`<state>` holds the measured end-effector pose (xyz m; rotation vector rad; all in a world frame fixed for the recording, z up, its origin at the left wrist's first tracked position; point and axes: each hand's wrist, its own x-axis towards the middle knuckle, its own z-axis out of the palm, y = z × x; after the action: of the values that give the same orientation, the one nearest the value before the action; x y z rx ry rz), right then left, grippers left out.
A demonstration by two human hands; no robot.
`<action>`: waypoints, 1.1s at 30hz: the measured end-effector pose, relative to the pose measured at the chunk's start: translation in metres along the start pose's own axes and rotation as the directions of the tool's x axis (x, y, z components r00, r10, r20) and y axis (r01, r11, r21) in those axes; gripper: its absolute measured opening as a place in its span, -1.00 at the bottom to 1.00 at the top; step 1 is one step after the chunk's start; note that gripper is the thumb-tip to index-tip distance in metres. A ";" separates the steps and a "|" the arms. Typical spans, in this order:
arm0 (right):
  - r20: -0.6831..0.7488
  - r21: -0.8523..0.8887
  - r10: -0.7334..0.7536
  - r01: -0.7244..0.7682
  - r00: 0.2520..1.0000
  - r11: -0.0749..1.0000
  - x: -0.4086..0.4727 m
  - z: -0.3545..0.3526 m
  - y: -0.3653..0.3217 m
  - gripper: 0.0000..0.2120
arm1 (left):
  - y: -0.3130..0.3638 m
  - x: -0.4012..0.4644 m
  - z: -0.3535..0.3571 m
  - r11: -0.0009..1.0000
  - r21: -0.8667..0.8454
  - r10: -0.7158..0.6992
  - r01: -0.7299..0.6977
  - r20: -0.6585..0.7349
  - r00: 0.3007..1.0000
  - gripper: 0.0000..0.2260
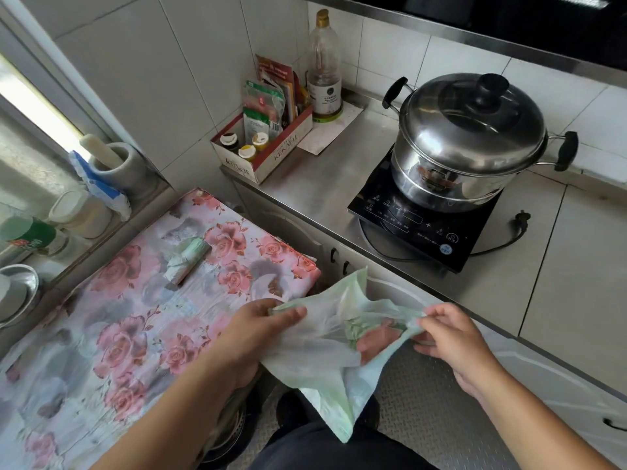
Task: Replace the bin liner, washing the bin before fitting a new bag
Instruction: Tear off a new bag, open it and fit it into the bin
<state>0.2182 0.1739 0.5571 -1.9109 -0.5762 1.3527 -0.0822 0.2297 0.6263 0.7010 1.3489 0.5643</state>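
1. The left hand [268, 320] and right hand [451, 337] each pinched an edge of the pale green bag [332, 361], spreading it between them above the floor.
2. The bag roll [186, 257] lay on the flowered bench [101, 334].
3. Farther off, a steel pot [471, 137] sat on the cooker [424, 225].

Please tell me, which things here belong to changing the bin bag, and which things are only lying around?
Part of the job:
- green bag, pinched by left hand and right hand
- roll of bags on the floral cloth

Only lying around:
- steel pot on induction cooker
- oil bottle
- box of seasonings
- mortar and pestle

The bin itself is not visible.
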 end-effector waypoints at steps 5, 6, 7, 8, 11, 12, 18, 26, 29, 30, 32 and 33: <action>0.240 -0.474 -0.296 0.378 0.925 0.796 -0.010 0.026 -0.023 -0.19 | 0.002 -0.005 0.022 0.904 0.376 0.170 -0.204 0.121 0.978 -0.89; 0.312 -0.560 -0.397 0.505 0.863 0.657 -0.014 0.036 -0.028 -0.07 | 0.002 -0.006 0.026 0.868 0.430 0.190 -0.248 0.174 0.966 -0.86; 0.390 -0.588 -0.459 0.600 0.798 0.543 -0.016 0.047 -0.032 -0.01 | 0.003 -0.009 0.028 0.832 0.473 0.202 -0.289 0.228 0.953 -0.85; 0.447 -0.593 -0.482 0.653 0.754 0.471 -0.017 0.058 -0.035 0.01 | 0.004 -0.010 0.030 0.803 0.501 0.203 -0.323 0.279 0.939 -0.85; 0.542 -0.581 -0.458 0.708 0.705 0.402 -0.017 0.080 -0.041 0.04 | 0.007 -0.016 0.034 0.783 0.497 0.175 -0.373 0.399 0.900 -0.91; 0.534 -0.575 -0.446 0.695 0.718 0.431 -0.015 0.084 -0.041 0.06 | 0.007 -0.018 0.034 0.797 0.474 0.165 -0.374 0.425 0.890 -0.91; 0.479 0.038 -0.173 0.176 0.861 0.984 -0.016 0.098 -0.053 -0.69 | 0.007 -0.026 0.029 0.894 0.309 0.145 -0.326 0.489 0.860 -0.89; 0.082 -0.265 -0.243 0.256 0.967 0.929 0.008 0.073 -0.033 -0.95 | 0.010 -0.023 0.010 0.783 0.566 0.153 -0.258 0.226 0.962 -0.77; 0.028 -0.464 -0.378 0.348 0.925 0.815 0.014 0.053 -0.031 -0.83 | 0.008 -0.016 0.004 0.560 0.808 0.198 -0.182 0.083 0.977 -0.78; 0.035 -0.496 -0.397 0.360 0.917 0.790 0.015 0.050 -0.032 -0.81 | 0.006 -0.013 0.003 0.512 0.843 0.216 -0.166 0.061 0.975 -0.76; 0.035 -0.514 -0.405 0.364 0.914 0.777 0.015 0.044 -0.032 -0.81 | 0.000 -0.006 0.003 0.475 0.869 0.253 -0.140 0.018 0.967 -0.69; 0.027 -0.512 -0.403 0.359 0.915 0.780 0.016 0.040 -0.031 -0.80 | -0.004 -0.003 0.001 0.498 0.858 0.270 -0.125 -0.017 0.963 -0.67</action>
<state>0.1876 0.2172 0.5634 -2.0833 -1.3090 0.9007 -0.0812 0.2252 0.6255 1.6860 1.6912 0.0663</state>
